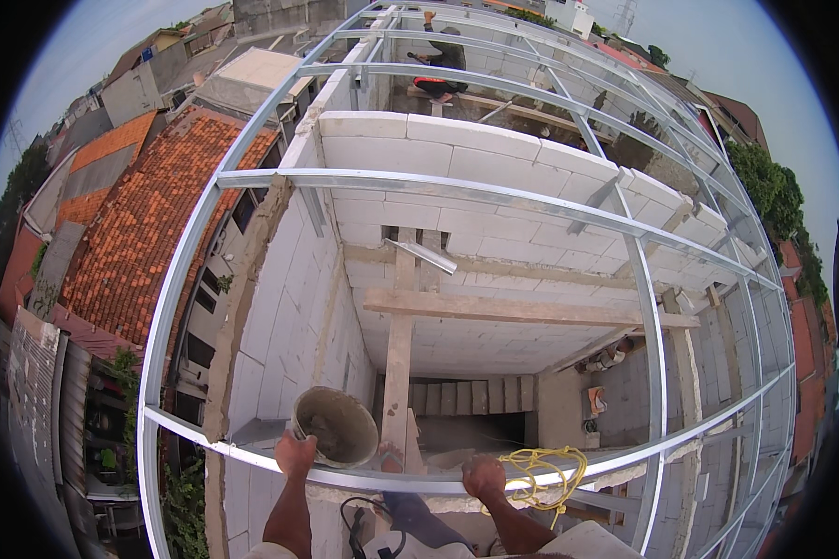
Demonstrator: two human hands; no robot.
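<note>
grey bucket [360, 430] r. of l. hand [296, 454], gripped

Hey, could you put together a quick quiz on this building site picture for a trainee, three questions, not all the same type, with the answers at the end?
1. Which container does the person's left grip hold?

2. True or false: the coiled yellow rope lies nearer the right grip than the left grip.

3. Choose one. The tiled roof on the left of the view is mostly:
A) blue
B) orange
C) white

Key:
1. The grey bucket, held at its edge.
2. True; the rope is just to the right of the right grip.
3. B, orange.
</note>
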